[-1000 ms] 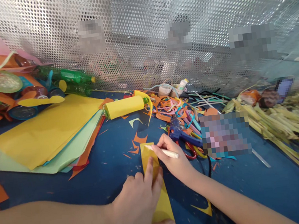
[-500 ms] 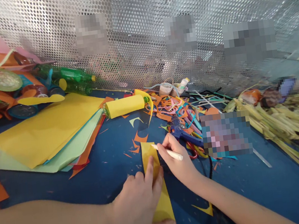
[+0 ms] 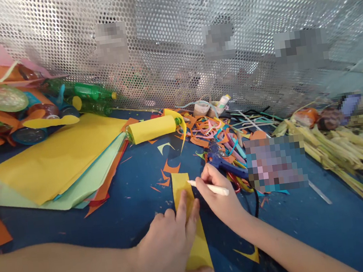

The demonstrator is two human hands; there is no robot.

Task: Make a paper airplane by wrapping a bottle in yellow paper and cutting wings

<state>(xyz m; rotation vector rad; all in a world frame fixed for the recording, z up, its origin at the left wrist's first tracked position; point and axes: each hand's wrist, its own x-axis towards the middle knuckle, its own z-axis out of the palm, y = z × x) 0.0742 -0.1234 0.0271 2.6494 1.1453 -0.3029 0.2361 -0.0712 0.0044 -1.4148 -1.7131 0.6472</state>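
A long yellow paper strip (image 3: 200, 248) lies on the blue table, its far end showing past my fingers. My left hand (image 3: 169, 248) rests flat across it, fingers spread and pressing it down. In my right hand (image 3: 220, 197) a white marker (image 3: 215, 188) is pinched, its tip at the right edge of the strip near the far end. Beyond the strip lies a green bottle (image 3: 129, 135) on its side, wrapped in yellow paper. Orange paper scraps (image 3: 171, 167) are scattered just past the strip's end.
Stacked coloured sheets (image 3: 55, 160) lie at left, below bottles decorated with paper (image 3: 1, 98). A blue glue gun (image 3: 226, 163), scissors and a heap of paper scraps (image 3: 200, 127) sit right of centre. Dried husks (image 3: 332, 152) are at far right. A perforated metal screen (image 3: 168, 31) stands behind.
My right hand has drawn the marker tip from the strip's far end to its right edge, moving right and slightly nearer. My left hand stays in place on the strip.
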